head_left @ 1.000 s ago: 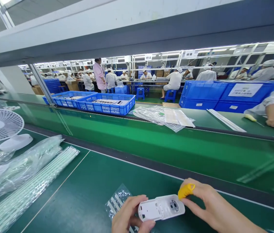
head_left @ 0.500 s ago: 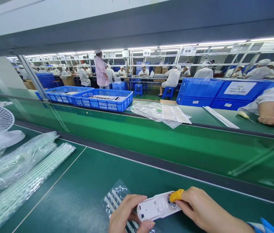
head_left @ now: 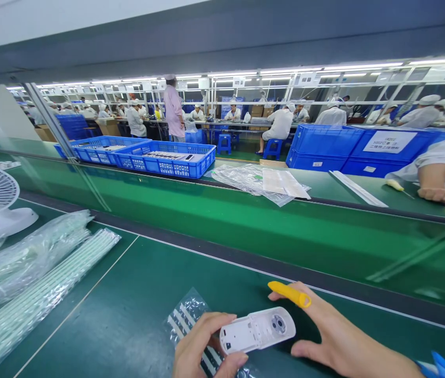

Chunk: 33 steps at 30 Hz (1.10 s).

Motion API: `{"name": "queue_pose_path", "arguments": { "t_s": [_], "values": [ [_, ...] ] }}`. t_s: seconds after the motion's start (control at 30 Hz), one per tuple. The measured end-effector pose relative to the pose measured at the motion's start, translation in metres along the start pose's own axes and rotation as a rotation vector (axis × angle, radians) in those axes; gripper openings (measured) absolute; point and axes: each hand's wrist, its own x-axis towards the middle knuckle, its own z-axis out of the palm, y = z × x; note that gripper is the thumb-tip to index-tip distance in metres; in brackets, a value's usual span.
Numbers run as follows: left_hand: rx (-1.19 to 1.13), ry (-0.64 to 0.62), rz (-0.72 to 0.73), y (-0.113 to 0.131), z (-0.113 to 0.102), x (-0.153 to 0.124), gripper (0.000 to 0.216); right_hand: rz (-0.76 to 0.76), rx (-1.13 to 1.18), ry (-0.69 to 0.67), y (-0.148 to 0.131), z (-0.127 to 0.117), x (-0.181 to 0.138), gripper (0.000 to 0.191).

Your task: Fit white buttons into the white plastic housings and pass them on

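My left hand [head_left: 202,344] grips a white plastic housing [head_left: 242,335] by its left end, thumb below and fingers above. The elongated housing has rounded ends, small slots and a round recess with dark circular spots near its right end. Just right of it, my right hand [head_left: 325,325] is open, thumb and fingers spread apart. A yellow finger cot [head_left: 289,294] appears to cover the index finger. Beneath and beside my left hand lies a clear plastic bag [head_left: 189,310] with white strips, partly hidden by the hand.
Bagged pale green strips [head_left: 49,283] and a white fan [head_left: 6,220] are at left on the green bench [head_left: 128,304]. Beyond a green partition stand blue crates [head_left: 183,165], plastic sheets [head_left: 246,181] and stacked blue bins [head_left: 320,144]. A co-worker's arm [head_left: 437,178] rests at right.
My right hand has lifted off the housing's round recess and opened, moving slightly right. The recess is now uncovered. My left hand still holds the housing.
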Motion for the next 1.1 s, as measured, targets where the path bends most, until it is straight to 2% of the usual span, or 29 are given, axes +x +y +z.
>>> {"name": "queue_pose_path", "arguments": {
  "t_s": [0.13,0.23,0.53,0.77,1.0,1.1],
  "values": [
    [0.067,-0.03,0.041,0.0,-0.004,0.002,0.025,-0.022,0.038,0.074,0.008,0.012,-0.003,0.031],
    [0.093,-0.074,0.064,-0.001,-0.007,0.003,0.026,-0.035,0.036,0.075,0.006,0.013,-0.002,0.027],
    [0.151,-0.242,0.16,-0.003,-0.017,0.01,0.035,0.002,0.048,0.061,0.0,0.01,-0.002,0.028],
    [0.118,-0.091,0.087,-0.001,-0.009,0.005,0.025,0.0,0.013,0.073,-0.002,0.01,-0.002,0.025],
    [0.086,-0.082,0.017,0.0,-0.005,0.002,0.023,-0.013,0.012,0.072,0.003,0.013,-0.004,0.027],
    [0.03,-0.012,-0.075,0.004,-0.005,0.001,0.032,0.001,0.043,0.137,0.003,0.013,-0.005,0.028]
  ]
}}
